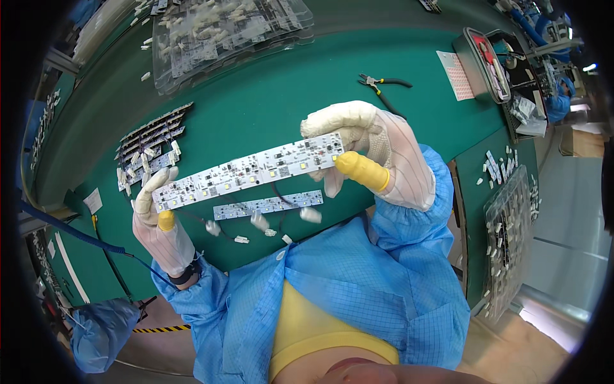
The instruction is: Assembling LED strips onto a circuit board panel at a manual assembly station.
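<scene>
1. While both hands are on the same piece, it's easy to spot: a long white light strip (249,171), held up over the green table (384,57), slanted with its right end higher in view.
2. Left hand (146,214), gloved, is mostly closed around the left end, yellow thumb cover (166,221) at the lower edge.
3. Right hand (384,147), also gloved, is half curled: fingers bent behind the right end, yellow thumb tip (363,171) on the front, so it's a pinch.
4. Writing-wise, the held piece has tiny parts and dark markings, too small to make out.
5. Second strip (268,205) lies on the table just below, white plugs (310,215) and dark wires around it. Some are blurred, so I can't tell which wire goes where.
6. Near the left hand there's a bunch of similar strips (150,144) with more plugs.
7. Farther off lie yellow-and-black cutters (387,81). Right of those, a pale sheet (455,75) carries rows of small red marks, unreadable from here, next to a metal tin (470,54).
8. Clear plastic tray (169,82) at top left is heaped with strips and plugs.
</scene>
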